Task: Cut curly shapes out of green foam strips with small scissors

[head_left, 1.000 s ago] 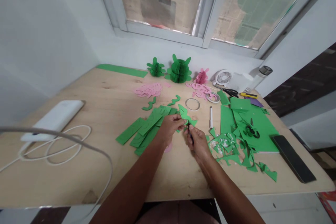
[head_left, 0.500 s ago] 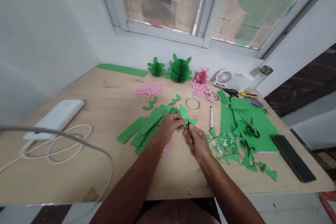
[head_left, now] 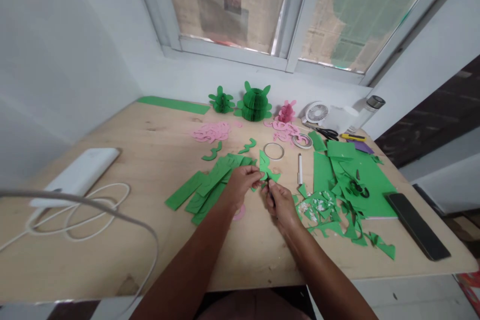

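Note:
My left hand [head_left: 245, 182] pinches a green paper piece [head_left: 264, 160] with curved outlines, above the middle of the wooden table [head_left: 150, 240]. Wrapped round the dark handles of small scissors [head_left: 268, 183] is my right hand [head_left: 280, 200]; the blades meet the paper's lower edge and are partly hidden by fingers. Left of my hands lie several overlapping green paper strips [head_left: 210, 187]. Two wavy green cut-outs [head_left: 212, 151] rest behind the strips. A pink paper ring [head_left: 239, 212] shows beside my left wrist.
Green scraps [head_left: 337, 210], green sheets [head_left: 375, 180] and a black phone [head_left: 416, 225] lie to the right. A white pen [head_left: 300, 167] and tape rolls [head_left: 273, 151] sit beyond my hands. Folded paper figures [head_left: 255, 105] stand at the wall. A white power bank [head_left: 80, 175] with cable is left.
The green paper has turned slightly more upright in my left hand, with the scissors still at its lower edge. The view has tilted up slightly.

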### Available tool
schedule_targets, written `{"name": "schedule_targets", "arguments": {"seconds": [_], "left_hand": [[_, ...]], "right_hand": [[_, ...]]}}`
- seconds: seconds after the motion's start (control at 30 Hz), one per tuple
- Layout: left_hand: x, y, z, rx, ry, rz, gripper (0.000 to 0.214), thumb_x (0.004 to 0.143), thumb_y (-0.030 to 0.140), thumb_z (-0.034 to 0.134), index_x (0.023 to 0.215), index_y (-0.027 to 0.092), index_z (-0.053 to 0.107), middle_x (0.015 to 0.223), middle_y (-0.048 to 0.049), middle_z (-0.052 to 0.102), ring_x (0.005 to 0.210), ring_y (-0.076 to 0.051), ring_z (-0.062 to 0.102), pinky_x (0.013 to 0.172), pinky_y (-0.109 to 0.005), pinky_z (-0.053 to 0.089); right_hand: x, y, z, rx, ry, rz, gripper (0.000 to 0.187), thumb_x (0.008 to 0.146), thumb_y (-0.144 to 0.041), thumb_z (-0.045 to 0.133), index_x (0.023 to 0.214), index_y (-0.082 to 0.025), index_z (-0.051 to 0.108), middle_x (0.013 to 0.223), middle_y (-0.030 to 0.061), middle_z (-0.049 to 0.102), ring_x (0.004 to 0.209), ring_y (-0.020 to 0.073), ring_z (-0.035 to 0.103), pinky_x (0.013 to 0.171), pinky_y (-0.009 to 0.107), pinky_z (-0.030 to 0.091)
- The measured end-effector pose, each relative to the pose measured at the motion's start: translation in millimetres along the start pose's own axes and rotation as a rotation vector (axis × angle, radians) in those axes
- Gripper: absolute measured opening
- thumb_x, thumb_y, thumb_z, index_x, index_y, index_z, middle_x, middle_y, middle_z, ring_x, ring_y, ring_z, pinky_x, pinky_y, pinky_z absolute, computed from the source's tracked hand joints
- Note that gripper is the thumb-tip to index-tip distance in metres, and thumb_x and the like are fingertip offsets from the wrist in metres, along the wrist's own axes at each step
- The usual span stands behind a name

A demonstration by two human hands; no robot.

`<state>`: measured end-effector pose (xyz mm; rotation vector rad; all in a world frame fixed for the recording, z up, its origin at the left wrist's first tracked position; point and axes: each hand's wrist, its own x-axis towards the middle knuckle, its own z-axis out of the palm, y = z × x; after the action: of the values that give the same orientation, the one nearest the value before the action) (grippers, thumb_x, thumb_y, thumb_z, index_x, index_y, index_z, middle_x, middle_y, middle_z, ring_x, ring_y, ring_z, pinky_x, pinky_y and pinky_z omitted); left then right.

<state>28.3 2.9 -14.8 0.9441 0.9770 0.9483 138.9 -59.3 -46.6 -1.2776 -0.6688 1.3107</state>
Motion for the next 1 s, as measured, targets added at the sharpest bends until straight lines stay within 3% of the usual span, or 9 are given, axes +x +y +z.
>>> {"name": "schedule_targets", "arguments": {"seconds": [0.53, 1.0], "left_hand": [[-4.5, -0.6, 4.4, -0.036, -0.027, -0.029, 0.020, 0.058, 0.029, 0.073, 0.061, 0.016, 0.059, 0.052, 0.0004, 0.059, 0.049, -0.009, 0.050, 0.051, -0.021, 0.036], [-3.7, -1.8, 5.8, -0.108, 0.020, -0.027, 0.015, 0.056, 0.026, 0.071, 0.058, 0.016, 0.060, 0.053, 0.0006, 0.058, 0.050, -0.008, 0.050, 0.054, -0.021, 0.039]], "right_hand": [[-1.6, -2.3, 2.7, 0.012, 0.018, -0.031, 0.051, 0.065, -0.067, 0.069, 0.065, -0.018, 0.057, 0.039, -0.0100, 0.036, 0.034, 0.0044, 0.020, 0.035, 0.023, 0.008], [-1.7, -2.6, 3.7, 0.008, 0.016, -0.030, 0.050, 0.065, -0.067, 0.069, 0.064, -0.018, 0.057, 0.039, -0.0099, 0.035, 0.034, 0.0045, 0.019, 0.034, 0.023, 0.008]]}}
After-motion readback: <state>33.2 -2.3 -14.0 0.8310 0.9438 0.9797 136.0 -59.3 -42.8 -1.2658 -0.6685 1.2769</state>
